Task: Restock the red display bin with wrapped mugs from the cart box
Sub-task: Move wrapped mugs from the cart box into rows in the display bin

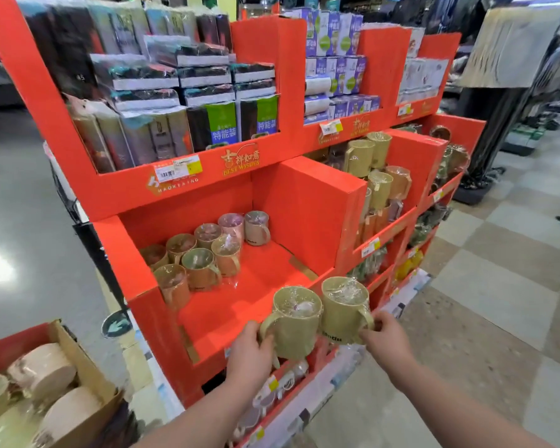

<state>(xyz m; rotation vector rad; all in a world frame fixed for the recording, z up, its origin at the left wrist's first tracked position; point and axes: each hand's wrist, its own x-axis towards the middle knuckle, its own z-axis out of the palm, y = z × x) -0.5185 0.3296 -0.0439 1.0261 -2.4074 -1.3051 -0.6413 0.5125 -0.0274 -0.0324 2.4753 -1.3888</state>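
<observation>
**A:** Shop aisle, tiled floor (498, 286). The red display bin (304, 202) looks half bare, with the stocked mugs (201, 253) bunched back-left. Where's the new stock?

**B:** At the bin's front lip lol. Left hand (249, 347) grips the left mug (296, 321) by its handle, and right hand (385, 337) pinches the handle of the right mug (345, 310). Both upright, I'd guess for setting straight down. Cart box (88, 367) holds more.

cart box (84, 363) left of bin (304, 205)

Arms outstretched, left grip (251, 347) and right grip (385, 337) both curled.
</observation>
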